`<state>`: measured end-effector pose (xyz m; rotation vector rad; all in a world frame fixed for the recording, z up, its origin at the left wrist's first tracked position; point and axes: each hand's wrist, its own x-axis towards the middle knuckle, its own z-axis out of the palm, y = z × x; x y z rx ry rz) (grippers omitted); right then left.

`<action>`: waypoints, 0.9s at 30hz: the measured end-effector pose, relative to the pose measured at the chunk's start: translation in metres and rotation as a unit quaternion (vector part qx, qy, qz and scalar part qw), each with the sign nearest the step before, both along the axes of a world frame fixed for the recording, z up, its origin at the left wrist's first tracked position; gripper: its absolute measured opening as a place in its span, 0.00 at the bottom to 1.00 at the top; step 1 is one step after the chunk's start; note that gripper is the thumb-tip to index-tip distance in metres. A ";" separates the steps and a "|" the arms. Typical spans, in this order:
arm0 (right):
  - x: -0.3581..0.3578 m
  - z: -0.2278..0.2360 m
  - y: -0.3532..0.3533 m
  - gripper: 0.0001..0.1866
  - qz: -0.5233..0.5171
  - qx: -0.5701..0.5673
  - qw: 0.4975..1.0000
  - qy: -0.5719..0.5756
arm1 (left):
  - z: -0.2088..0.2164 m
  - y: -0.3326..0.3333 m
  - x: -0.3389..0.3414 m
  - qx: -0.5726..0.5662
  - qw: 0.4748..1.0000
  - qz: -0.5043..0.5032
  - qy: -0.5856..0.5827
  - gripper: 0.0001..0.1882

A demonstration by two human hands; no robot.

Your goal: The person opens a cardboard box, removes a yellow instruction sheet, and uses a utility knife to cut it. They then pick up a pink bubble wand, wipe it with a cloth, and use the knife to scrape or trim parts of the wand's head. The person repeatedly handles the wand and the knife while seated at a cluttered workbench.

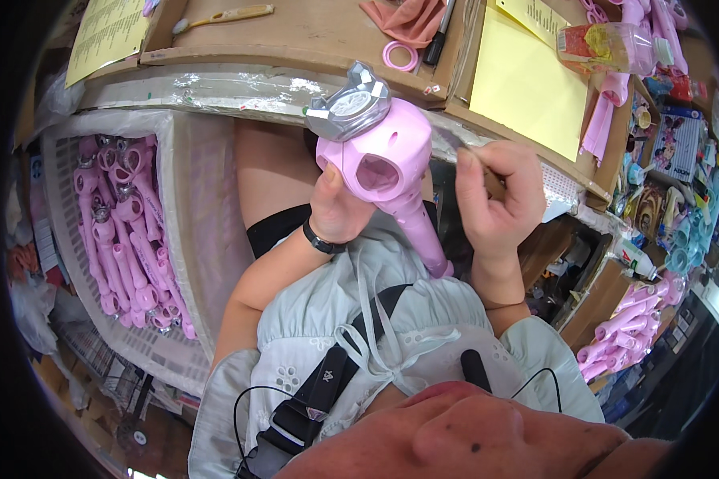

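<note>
My left hand (339, 207) holds a pink plastic toy wand (414, 132) by its round head, the thumb pressed on the near side. A silver crown-shaped piece (350, 108) sits on top of the head, and a round opening shows in its side. The handle slants down toward my lap. Just right of the wand, my right hand (499, 195) is raised and apart from it, with curled fingers and the thumb close to the index finger. Whatever may be pinched there is too small to make out.
At my left stands a white crate (176, 239) of pink wands. Ahead, the bench edge (240, 92) carries cardboard trays, a brush (232, 16), a pink ring (399, 56), a black marker (436, 44) and yellow paper (527, 88). More pink parts (627, 323) are heaped at right.
</note>
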<state>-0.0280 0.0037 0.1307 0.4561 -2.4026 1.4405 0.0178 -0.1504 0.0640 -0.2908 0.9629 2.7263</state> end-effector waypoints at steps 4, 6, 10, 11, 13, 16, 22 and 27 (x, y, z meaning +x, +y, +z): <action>0.001 -0.004 -0.007 0.06 0.075 0.001 0.996 0.039 | 0.005 0.001 -0.001 -0.013 1.000 0.004 0.005 0.50; -0.001 -0.007 -0.010 0.07 0.036 -0.001 0.999 0.031 | 0.006 0.001 -0.001 -0.006 1.000 0.003 0.007 0.49; -0.003 -0.008 -0.012 0.07 0.045 0.008 0.997 0.057 | 0.006 0.001 -0.002 0.008 0.999 0.011 0.031 0.48; -0.003 -0.008 -0.012 0.06 0.075 -0.008 0.994 0.079 | 0.006 0.001 -0.002 0.002 0.999 0.015 0.032 0.48; -0.005 -0.009 -0.012 0.07 0.037 0.007 0.998 0.045 | 0.005 0.000 -0.002 0.010 1.000 0.011 0.026 0.49; -0.006 -0.012 -0.011 0.08 -0.032 0.023 0.997 0.062 | 0.003 -0.001 -0.001 0.037 0.999 -0.012 0.018 0.49; 0.000 -0.017 -0.008 0.09 0.015 0.001 0.998 0.055 | 0.002 -0.001 0.001 0.027 1.000 -0.014 0.007 0.49; -0.001 -0.015 -0.009 0.08 0.059 -0.003 0.997 0.039 | 0.002 0.000 0.002 0.009 1.000 0.011 -0.005 0.49</action>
